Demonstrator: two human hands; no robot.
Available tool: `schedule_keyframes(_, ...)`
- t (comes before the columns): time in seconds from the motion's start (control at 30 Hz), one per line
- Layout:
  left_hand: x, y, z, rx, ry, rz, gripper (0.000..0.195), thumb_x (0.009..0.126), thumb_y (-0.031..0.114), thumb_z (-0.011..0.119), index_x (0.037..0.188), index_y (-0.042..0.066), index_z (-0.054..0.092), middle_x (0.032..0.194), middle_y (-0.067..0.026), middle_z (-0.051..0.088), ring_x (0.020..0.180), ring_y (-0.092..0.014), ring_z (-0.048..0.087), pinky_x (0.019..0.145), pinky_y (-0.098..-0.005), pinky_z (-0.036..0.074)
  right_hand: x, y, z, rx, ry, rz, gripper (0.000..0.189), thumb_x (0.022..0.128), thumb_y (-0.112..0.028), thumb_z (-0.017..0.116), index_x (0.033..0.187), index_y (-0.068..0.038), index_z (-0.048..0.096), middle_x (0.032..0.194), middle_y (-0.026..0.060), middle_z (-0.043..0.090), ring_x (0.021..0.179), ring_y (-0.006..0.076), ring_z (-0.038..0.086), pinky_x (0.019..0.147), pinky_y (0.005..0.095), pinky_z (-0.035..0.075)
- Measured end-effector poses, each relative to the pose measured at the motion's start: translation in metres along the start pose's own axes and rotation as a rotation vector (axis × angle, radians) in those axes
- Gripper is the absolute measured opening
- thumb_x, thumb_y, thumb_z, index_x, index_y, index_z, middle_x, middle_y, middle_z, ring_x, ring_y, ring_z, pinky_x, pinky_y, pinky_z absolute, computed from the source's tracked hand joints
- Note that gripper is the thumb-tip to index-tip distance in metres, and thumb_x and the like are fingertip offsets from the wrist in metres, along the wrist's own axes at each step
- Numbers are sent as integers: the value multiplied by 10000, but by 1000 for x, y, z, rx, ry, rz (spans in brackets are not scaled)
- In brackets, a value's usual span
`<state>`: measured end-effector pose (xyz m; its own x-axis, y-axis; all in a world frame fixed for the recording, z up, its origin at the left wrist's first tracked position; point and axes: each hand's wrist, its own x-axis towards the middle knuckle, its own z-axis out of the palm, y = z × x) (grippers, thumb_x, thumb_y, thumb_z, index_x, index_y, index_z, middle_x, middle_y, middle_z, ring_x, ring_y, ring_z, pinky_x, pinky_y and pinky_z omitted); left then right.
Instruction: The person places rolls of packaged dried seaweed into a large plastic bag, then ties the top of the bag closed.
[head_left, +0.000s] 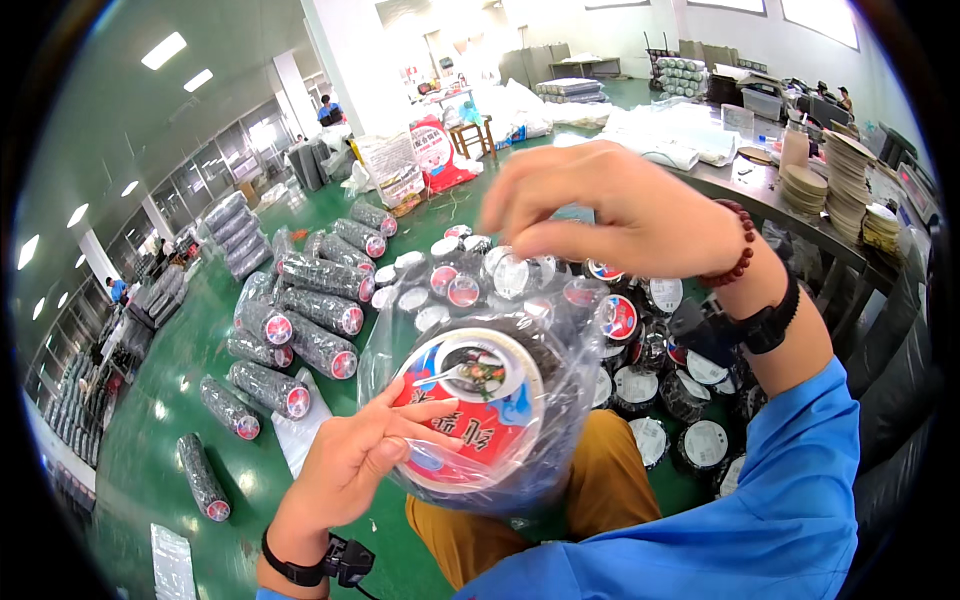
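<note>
A round pack with a red, white and blue label (472, 431) stands between my knees inside a clear plastic bag (581, 360). The label shows a food picture and bears writing; dark contents show at its far side. My left hand (367, 450) is at the near left of the pack, with fingers spread over the label and a fold of the bag at the thumb. Above the bag's far side hovers my right hand (592, 202), blurred, its fingers bent downward. Whether those fingertips pinch any film cannot be made out.
Dark wrapped rolls (326, 277) with red end labels lie on the green floor (165, 390) to the left. Several round dark packs (705, 442) crowd the floor ahead and right. A metal table (757, 187) at the right bears stacks of round discs (844, 184). A distant person (328, 111) stands beyond.
</note>
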<state>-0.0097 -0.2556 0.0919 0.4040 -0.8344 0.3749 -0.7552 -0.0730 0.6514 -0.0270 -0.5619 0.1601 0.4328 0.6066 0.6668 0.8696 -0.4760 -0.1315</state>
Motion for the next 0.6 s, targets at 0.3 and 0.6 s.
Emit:
schedule_keyframes(0.3, -29, -28, 25, 692, 645, 468, 356, 935, 275, 500, 651, 70, 438, 607, -63, 455, 514, -228, 440, 431, -340, 310, -15, -24, 143, -248, -594, -34, 686, 851, -450, 531, 1453, -376, 211, 1536, 123, 148, 1399, 435, 118, 1033, 665, 189)
schedule_keyframes(0.6, -31, -24, 18, 596, 658, 491, 577, 739, 530, 686, 985, 40, 503, 822, -106, 507, 688, -245, 519, 577, -364, 428, -32, -11, 182, -106, -720, 117, 787, 777, -621, 598, 1443, -344, 283, 1543, 95, 156, 1402, 412, 120, 1034, 662, 154)
